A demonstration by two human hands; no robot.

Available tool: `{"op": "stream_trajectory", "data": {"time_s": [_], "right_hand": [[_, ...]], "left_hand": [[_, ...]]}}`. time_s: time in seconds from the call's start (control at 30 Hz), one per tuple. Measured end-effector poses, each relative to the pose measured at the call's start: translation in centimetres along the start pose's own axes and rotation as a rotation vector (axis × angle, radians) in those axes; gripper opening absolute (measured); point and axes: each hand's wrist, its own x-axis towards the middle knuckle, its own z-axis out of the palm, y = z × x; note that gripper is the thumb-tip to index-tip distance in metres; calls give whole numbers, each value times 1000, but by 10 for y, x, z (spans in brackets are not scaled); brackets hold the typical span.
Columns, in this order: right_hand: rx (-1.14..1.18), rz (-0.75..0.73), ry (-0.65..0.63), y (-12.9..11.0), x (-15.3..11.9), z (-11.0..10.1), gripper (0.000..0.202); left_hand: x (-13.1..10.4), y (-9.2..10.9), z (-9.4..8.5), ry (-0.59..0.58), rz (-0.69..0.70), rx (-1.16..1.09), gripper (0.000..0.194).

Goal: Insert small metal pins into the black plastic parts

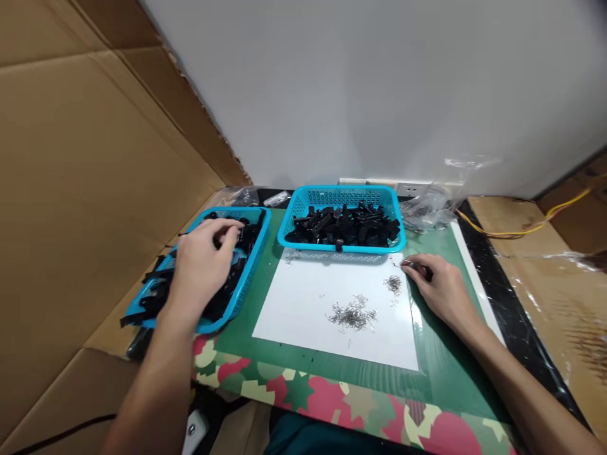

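Note:
My left hand (pixel 203 253) hangs over the left blue basket (pixel 256 272), which is heaped with black plastic parts (pixel 159 291). Its thumb and forefinger are pinched together; what they hold, if anything, blends into the dark parts behind. At the right edge of a white sheet (pixel 298 303), my right hand (pixel 436 281) is closed, thumb against fingers, with a thin tip showing at the fingertips that I cannot identify. Just left of it lies a small pile of fine metal wire pieces (pixel 393 284). A larger pile of bent wire pieces (pixel 351 315) spreads over the sheet's middle.
A second blue basket (pixel 341 248) holding more black parts stands behind the sheet. Clear plastic bags (pixel 429 212) and a wall socket (pixel 411 189) are at the back. Cardboard (pixel 109 151) walls the left side; yellow and red wires (pixel 521 229) cross at right.

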Motion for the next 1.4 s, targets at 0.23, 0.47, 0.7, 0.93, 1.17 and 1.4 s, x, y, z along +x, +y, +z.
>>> {"op": "stream_trajectory", "data": {"time_s": [0.23, 0.47, 0.7, 0.93, 1.17, 1.4], "right_hand": [[-56, -207, -116, 21, -6, -6, 49], [-309, -336, -72, 28, -7, -6, 48], [-309, -220, -88, 16, -4, -7, 41], [8, -51, -63, 11, 1, -16, 44], [-9, -13, -105, 14, 4, -11, 37], [-302, -25, -175, 13, -1, -5, 24]], "left_hand": [[-48, -59, -27, -120, -199, 147, 25], [-52, -54, -1, -250, 9, 253, 33], [-32, -54, 10, -360, -5, 244, 38], [-26, -59, 9, -401, -28, 226, 29], [-30, -55, 4, -398, 2, 264, 25], [-30, -47, -1, -444, -93, 285, 25]]}}
